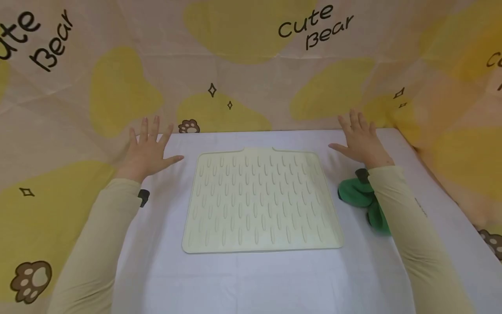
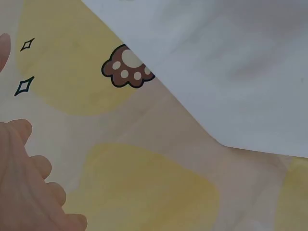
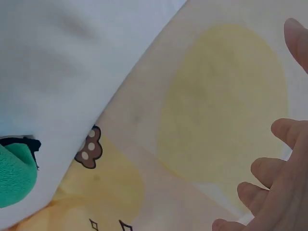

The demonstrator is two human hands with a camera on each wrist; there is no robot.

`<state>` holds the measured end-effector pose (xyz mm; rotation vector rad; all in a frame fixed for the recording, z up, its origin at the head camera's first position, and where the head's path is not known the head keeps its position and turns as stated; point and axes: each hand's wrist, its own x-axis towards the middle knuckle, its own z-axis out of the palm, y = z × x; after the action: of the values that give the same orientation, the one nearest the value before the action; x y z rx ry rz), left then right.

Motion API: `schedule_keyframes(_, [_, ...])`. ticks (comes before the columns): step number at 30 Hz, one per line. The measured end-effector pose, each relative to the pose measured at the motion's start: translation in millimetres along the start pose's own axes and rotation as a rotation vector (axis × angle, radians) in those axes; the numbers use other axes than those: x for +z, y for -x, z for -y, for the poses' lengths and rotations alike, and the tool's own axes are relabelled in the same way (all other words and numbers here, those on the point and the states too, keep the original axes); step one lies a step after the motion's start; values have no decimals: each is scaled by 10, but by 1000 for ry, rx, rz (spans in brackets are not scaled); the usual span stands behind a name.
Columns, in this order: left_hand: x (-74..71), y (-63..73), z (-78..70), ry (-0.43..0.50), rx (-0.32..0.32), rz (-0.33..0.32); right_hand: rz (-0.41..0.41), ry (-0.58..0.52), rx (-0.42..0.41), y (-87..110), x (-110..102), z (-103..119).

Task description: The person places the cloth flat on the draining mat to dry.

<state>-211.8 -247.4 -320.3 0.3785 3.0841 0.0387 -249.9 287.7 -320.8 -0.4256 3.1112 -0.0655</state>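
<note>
My left hand (image 1: 147,152) is held up with its fingers spread, left of a pale cream mat (image 1: 259,198) and apart from it. The mat is flat on the white table, with rows of raised oval ridges and a notch in its far edge. Beyond the mat's right side, my right hand (image 1: 361,141) is raised with fingers spread, holding nothing. Below that hand lies a green cloth item (image 1: 357,192), partly covered by the right sleeve; its kind cannot be told. The right wrist view shows part of the green cloth (image 3: 17,175) with a dark edge.
A white cloth (image 1: 243,283) covers the table. Behind and at the sides hangs a pink and yellow curtain (image 1: 243,39) printed with bear paws and lettering. Small dark pieces sit at both wrists, the left one (image 1: 144,198) below the cuff.
</note>
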Motion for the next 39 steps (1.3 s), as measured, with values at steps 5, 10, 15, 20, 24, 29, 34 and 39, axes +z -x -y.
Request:
schedule_keyframes(5, [59, 82, -100, 29, 11, -75, -90, -150, 3, 200, 1, -79])
schedule_keyframes(10, [173, 310, -268, 133, -9, -100, -88, -348, 81, 516, -5, -129])
schedule_keyframes(15, [367, 493, -378, 182, -22, -23, -93, -385, 151, 805, 90, -204])
schedule_keyframes(20, [594, 610, -458, 201, -30, 63, -212, -364, 177, 1046, 240, -288])
schedule_keyframes(24, [744, 671, -541, 195, -29, 87, -296, -364, 204, 1211, 333, -352])
schedule_keyframes(29, [907, 720, -631, 236, -15, 123, -348, -365, 251, 1349, 408, -399])
schedule_keyframes(34, [1031, 753, -685, 334, -5, 182, -371, -360, 299, 1409, 454, -400])
schedule_keyframes(39, [1135, 745, -727, 367, 26, 195, -360, -368, 354, 1437, 510, -411])
